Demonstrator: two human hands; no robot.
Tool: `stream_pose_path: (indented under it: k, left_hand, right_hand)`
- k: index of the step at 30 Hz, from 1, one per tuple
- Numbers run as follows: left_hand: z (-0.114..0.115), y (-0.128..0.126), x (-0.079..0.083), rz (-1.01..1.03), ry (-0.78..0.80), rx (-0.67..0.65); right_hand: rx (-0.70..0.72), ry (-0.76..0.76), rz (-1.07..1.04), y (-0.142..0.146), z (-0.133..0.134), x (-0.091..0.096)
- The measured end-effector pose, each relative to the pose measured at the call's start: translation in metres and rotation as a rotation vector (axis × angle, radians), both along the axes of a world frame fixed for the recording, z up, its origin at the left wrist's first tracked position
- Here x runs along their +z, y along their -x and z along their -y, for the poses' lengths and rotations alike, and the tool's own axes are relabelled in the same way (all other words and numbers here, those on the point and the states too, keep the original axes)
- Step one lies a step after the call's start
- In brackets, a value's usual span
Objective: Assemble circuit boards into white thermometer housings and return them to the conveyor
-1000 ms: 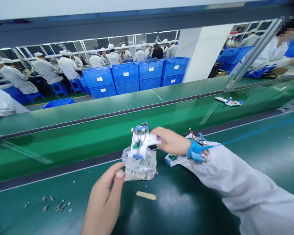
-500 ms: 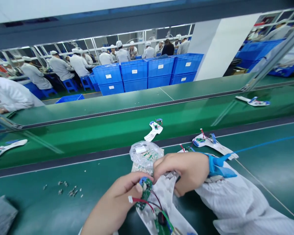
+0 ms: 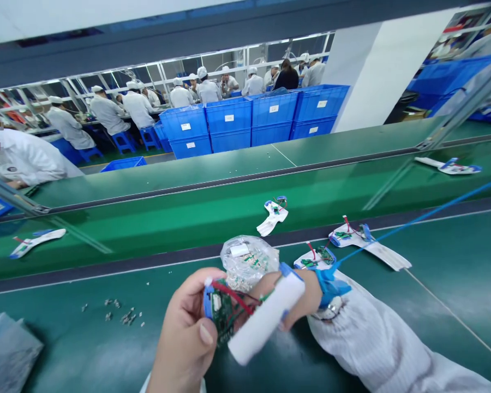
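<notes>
The white plastic housing (image 3: 265,322) now turns smooth side nearer, hiding the hold of my right hand (image 3: 310,297); left hand (image 3: 186,327) pinches the green circuit board (image 3: 221,316).

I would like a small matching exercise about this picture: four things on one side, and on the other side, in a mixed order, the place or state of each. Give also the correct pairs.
Things
1. Left hand
2. Blue wrist strap
3. Clear plastic bag of small parts
4. Large blue bins

Places and states
A. Stacked two high, with white labels
B. Fastened around the right wrist
C. Resting on the green table
D. Gripping a green circuit board

Right pairs: 1-D, 2-B, 3-C, 4-A
</notes>
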State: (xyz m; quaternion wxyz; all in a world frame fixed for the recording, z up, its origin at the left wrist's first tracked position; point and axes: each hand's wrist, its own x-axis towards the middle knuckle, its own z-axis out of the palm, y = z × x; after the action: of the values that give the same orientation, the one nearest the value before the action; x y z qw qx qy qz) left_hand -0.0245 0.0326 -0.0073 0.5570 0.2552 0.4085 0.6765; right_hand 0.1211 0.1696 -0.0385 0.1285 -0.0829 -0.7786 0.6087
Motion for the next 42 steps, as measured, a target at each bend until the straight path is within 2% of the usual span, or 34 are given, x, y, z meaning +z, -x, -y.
stream_pose_path:
  k: [2,3,5,6,7,9,11,16,20,23,26,29,31,33,36,39,42]
  left_hand:
    - [-0.003,-0.001,-0.001,-0.078,-0.043,0.102]
    - [-0.003,-0.002,-0.002,-0.132,-0.061,0.131]
    - [-0.004,-0.004,-0.004,-0.261,-0.085,0.155]
    - [-0.004,-0.005,-0.005,-0.333,-0.081,0.171]
    - [-0.004,-0.007,-0.005,-0.400,-0.068,0.197]
    - [-0.004,-0.012,-0.004,-0.517,-0.027,0.272]
    - [-0.004,-0.017,-0.003,-0.641,0.027,0.359]
    - [-0.003,-0.020,-0.004,-1.059,0.080,0.444]
    - [-0.003,-0.019,-0.006,-1.164,0.067,0.431]
    - [-0.003,-0.018,-0.007,-1.094,0.053,0.400]
    - [-0.004,-0.015,-0.008,-0.845,0.067,0.391]
    - [-0.008,-0.010,-0.010,-0.508,0.084,0.339]
    - [-0.011,-0.008,-0.011,-0.311,0.071,0.286]
    - [-0.015,-0.007,-0.012,-0.188,0.069,0.294]
    - [-0.019,-0.010,-0.013,-0.136,0.060,0.340]
    - [-0.021,-0.014,-0.015,-0.151,0.022,0.367]
    - [-0.022,-0.018,-0.017,-0.170,0.015,0.355]
  right_hand:
    - [-0.152,0.136,-0.042,0.000,0.003,0.004]
    - [-0.317,0.192,-0.070,-0.001,0.005,0.007]
    - [-0.677,0.156,-0.156,-0.003,0.014,0.017]
    - [-0.777,0.078,-0.210,-0.003,0.020,0.023]
    - [-0.798,-0.013,-0.257,-0.003,0.027,0.029]
    - [-0.702,-0.154,-0.299,0.000,0.041,0.041]
    - [-0.603,-0.170,-0.241,0.004,0.052,0.049]
    - [-0.594,-0.022,-0.037,0.009,0.051,0.053]
    - [-0.430,0.170,0.015,0.009,0.041,0.047]
    - [-0.384,0.267,-0.034,0.010,0.037,0.043]
    - [-0.438,0.260,-0.103,0.008,0.033,0.042]
    - [-0.548,0.096,-0.136,0.003,0.024,0.044]
    - [-0.639,-0.058,-0.071,-0.002,0.019,0.045]
    - [-0.730,-0.215,0.010,-0.006,0.017,0.045]
    - [-0.765,-0.395,0.020,-0.006,0.023,0.044]
    - [-0.687,-0.475,-0.037,-0.001,0.037,0.042]
    - [-0.666,-0.523,-0.059,0.008,0.047,0.041]
